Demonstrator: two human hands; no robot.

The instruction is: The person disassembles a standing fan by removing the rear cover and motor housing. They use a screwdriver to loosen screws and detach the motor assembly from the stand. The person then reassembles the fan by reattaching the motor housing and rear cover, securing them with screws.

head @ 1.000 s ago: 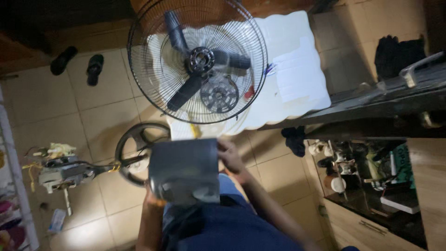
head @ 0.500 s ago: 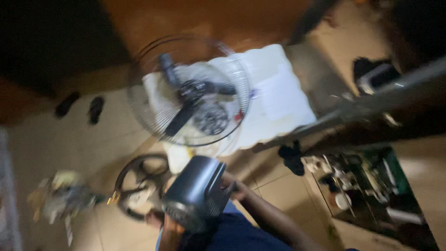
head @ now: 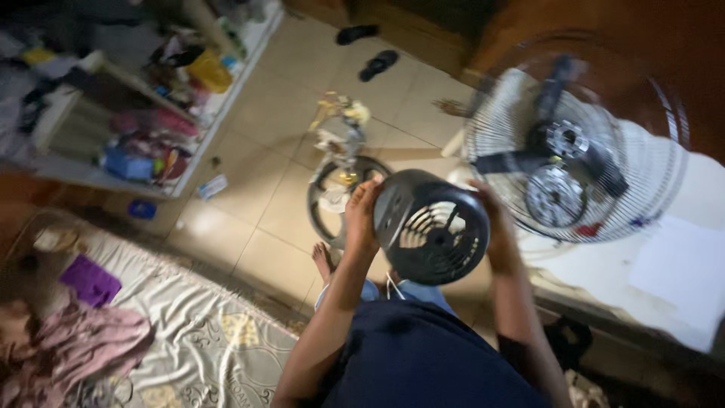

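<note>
Gripping motor cover [head: 432,228], slotted face toward camera

small pale flat packet [head: 213,187] on floor tiles just beside shelf unit [head: 189,143], blue packet [head: 127,164] on lower shelf, yellow bag-like pack [head: 209,71] higher up, blurred, no screens or signs seen

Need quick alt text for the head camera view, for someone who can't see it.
Both hands, left hand and right hand, hold a dark vented fan motor cover above a tiled floor. A wire fan guard with blades lies at right; a cluttered shelf stands at left.
</note>
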